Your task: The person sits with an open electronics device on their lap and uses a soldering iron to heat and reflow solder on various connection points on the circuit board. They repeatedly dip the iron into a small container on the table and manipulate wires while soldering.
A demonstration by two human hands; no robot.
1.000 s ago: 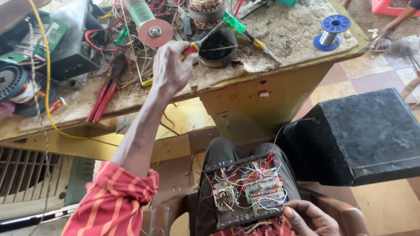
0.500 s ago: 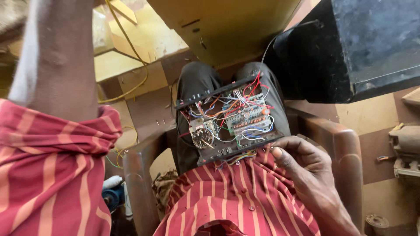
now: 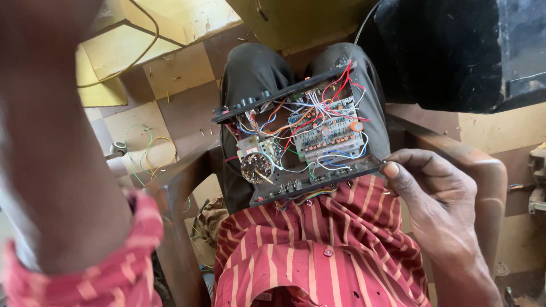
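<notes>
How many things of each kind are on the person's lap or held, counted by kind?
Open electronics chassis: 1
Green circuit board: 1
Round perforated part: 1
Hand touching the chassis, right hand: 1
Total: 4

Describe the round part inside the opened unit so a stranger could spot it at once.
On the person's lap sits an opened black electronics chassis, steadied at one corner by the right hand. Among its tangled wires, beside the pale circuit board, lies the round metal disc, the only circular part there.

The person's lap point(image 3: 250, 74) carries an open circuit chassis point(image 3: 301, 136), tilted.
</notes>
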